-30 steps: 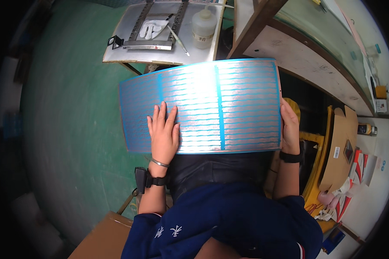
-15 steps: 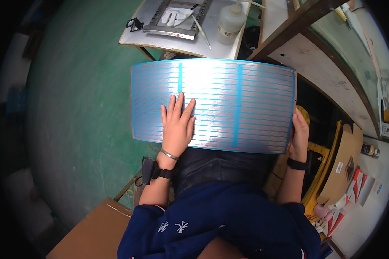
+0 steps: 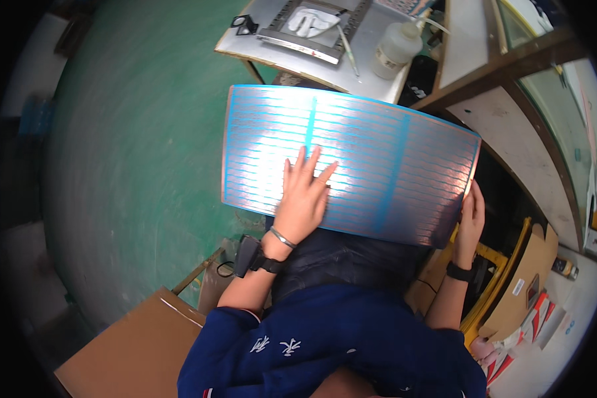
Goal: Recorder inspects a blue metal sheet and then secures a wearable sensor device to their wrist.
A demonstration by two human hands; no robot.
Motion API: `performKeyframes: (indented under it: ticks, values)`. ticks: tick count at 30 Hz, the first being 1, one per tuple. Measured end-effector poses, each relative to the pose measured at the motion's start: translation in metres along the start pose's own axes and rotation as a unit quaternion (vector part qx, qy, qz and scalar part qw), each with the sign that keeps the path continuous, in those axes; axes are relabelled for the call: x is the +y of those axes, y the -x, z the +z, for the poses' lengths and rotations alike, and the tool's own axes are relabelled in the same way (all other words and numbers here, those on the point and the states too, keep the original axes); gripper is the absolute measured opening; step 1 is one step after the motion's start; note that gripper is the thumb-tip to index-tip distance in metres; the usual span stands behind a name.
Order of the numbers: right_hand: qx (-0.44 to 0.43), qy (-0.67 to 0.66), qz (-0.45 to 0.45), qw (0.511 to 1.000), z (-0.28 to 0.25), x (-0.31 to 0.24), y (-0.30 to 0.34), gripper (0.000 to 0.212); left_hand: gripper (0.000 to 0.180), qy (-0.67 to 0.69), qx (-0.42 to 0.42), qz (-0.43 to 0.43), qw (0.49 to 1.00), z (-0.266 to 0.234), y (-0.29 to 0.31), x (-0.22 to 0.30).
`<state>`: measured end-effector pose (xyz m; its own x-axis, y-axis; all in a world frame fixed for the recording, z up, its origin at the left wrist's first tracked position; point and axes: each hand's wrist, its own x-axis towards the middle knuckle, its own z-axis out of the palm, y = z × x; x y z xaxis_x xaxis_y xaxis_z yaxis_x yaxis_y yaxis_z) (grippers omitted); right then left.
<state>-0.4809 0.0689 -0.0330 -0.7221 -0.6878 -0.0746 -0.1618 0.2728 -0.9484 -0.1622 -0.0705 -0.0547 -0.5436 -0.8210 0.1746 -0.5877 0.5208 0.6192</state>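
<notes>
A large, shiny metallic panel [image 3: 371, 166] with fine blue lines across it and two wider blue bands rests over my lap. Its right end is lower in the picture than its left. My left hand [image 3: 303, 202] lies on its face with fingers spread, near the left blue band. At the panel's right edge, my right hand [image 3: 469, 215] grips the side near the lower corner; part of its grip is hidden. A bright glare covers the panel's left part.
Ahead stands a table [image 3: 245, 48] with a metal frame [image 3: 298, 46], a white glove [image 3: 310, 22], a pen-like tool [image 3: 349, 53], a folding magnifier [image 3: 244, 25] and a plastic bottle [image 3: 398, 50]. Cardboard boxes stand at lower left [image 3: 132, 345] and right [image 3: 521, 285]. A wooden beam [image 3: 491, 73] crosses the upper right.
The panel has turned clockwise, its right end now lower, and the glare has shifted left. Both hands moved with it, keeping their places. The whole view has also shifted.
</notes>
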Motion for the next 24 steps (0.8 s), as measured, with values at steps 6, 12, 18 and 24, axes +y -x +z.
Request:
performKeyframes:
  ticks: [6, 12, 18, 24]
  values:
    - [0.052, 0.197, -0.183, 0.962, 0.016, -0.022, 0.004, 0.04, 0.048, 0.137, -0.039, 0.14, 0.98, 0.019, 0.009, 0.02]
    - [-0.077, 0.274, -0.312, 0.906, 0.061, -0.038, 0.037, 0.04, 0.035, 0.249, -0.044, 0.239, 0.937, 0.042, 0.012, 0.037]
    - [-0.338, 0.11, -0.306, 0.883, 0.106, -0.054, 0.068, 0.028, 0.026, 0.299, -0.117, 0.229, 0.919, 0.053, 0.022, 0.034]
    - [-0.417, 0.121, -0.32, 0.842, 0.117, -0.052, 0.055, 0.025, 0.031, 0.331, -0.138, 0.235, 0.904, 0.05, 0.02, 0.028]
